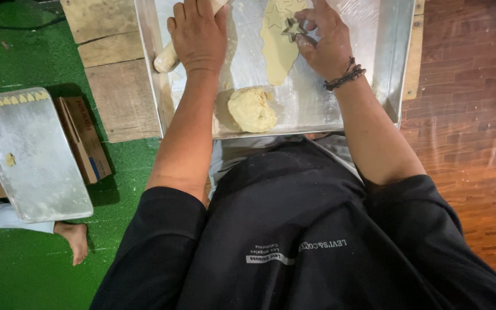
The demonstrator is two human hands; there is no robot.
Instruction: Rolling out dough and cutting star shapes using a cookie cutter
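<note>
Far left, on green matting [18, 270], a second metal tray [35, 166] lies tilted, with a row of small cut dough pieces [7, 103] lined along its far edge – kept together there, likely as finished cuts – and a scrap of dough [10, 159] mid-tray. A bare foot [76, 241] of another person shows at its near corner. Just right of that tray a brown cardboard box [84, 140] stands on edge, with a blue patch on its near end; lettering not described. Next right, wooden boards [116, 86] carry the big metal tray [386, 69], lined with clear film. Left hand [198, 34] lies palm-down, fingers closed over a pale wooden rolling pin [166, 58], pinning it at the tray's left side so it doesn't roll. Near centre of the tray sits a lump of dough [252, 109], unrolled, parked near the person. Beyond it a rolled-out dough sheet [279, 49] runs far-to-near, star outlines already pressed at its far end. Right hand [325, 37] – bracelet at the wrist – pinches a star-shaped metal cutter [292, 27] with its fingertips, set down on the sheet's right edge beside the earlier cuts, so the stars pack close. Far right is reddish wood floor [472, 115].
</note>
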